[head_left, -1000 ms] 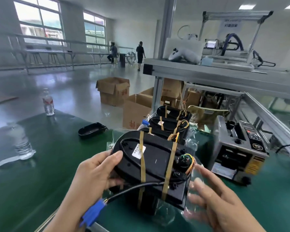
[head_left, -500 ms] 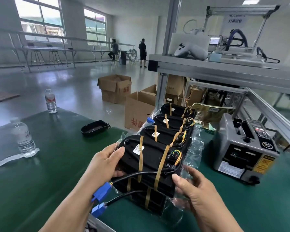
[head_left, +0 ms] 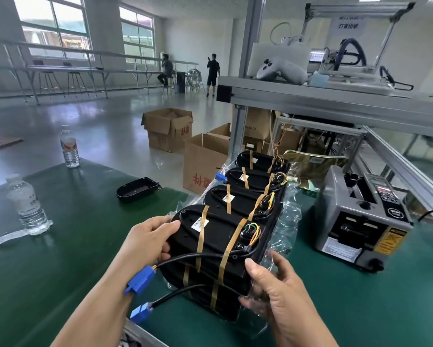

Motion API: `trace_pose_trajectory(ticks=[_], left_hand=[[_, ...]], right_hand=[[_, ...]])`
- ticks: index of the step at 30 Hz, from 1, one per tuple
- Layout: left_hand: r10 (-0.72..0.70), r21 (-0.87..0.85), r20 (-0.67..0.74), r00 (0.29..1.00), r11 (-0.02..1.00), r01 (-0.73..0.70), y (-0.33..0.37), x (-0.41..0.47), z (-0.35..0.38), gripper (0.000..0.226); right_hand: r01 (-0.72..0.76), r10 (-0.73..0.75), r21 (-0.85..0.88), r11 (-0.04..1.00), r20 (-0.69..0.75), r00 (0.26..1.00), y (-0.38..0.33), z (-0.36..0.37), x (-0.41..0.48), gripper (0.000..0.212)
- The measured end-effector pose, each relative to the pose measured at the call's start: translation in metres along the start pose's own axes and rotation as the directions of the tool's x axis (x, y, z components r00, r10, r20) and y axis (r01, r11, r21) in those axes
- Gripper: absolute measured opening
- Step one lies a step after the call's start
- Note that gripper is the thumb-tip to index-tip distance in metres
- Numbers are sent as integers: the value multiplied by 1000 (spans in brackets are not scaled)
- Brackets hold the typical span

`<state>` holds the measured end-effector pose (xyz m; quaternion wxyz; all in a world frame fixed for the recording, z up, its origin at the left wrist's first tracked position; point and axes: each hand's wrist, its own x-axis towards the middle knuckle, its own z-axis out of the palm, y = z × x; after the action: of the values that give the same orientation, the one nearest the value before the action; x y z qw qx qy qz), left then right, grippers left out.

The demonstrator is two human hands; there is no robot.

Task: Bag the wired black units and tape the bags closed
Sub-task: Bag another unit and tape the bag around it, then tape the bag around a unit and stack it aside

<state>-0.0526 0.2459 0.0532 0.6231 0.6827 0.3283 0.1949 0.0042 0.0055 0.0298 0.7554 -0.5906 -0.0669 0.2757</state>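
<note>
A row of black units bound with tan tape lies on the green table, wrapped in clear plastic bag film. The nearest black unit sits on top of another. My left hand grips its rounded left end. My right hand holds its lower right corner together with the crinkled bag film. Two black cables with blue connectors hang off the front, close to my left wrist. Coloured wires loop at the unit's right side.
A grey tape dispenser machine stands to the right. A loose black shell and two water bottles are on the left of the table. Cardboard boxes sit on the floor beyond. Two people stand far back.
The unit has dropped lower, away from the camera, onto the front of the row. My right hand has closed on its corner and the bag film. A second blue connector shows.
</note>
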Motion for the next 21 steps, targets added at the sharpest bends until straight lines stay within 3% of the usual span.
trace_pose_trajectory(ticks=[6, 8, 11, 21], left_hand=[[3, 110, 21, 1000, 994, -5, 9, 4, -3, 13], [-12, 148, 39, 999, 989, 6, 12, 7, -4, 25], [-25, 175, 36, 999, 984, 18, 13, 8, -5, 24], [-31, 48, 75, 997, 998, 27, 4, 9, -6, 12]], right_hand=[[-59, 59, 10, 998, 8, 998, -7, 1, 5, 106], [-71, 70, 34, 997, 22, 997, -10, 2, 5, 97], [-88, 86, 55, 995, 38, 996, -10, 3, 4, 91], [-186, 184, 56, 981, 46, 982, -7, -1, 3, 100]])
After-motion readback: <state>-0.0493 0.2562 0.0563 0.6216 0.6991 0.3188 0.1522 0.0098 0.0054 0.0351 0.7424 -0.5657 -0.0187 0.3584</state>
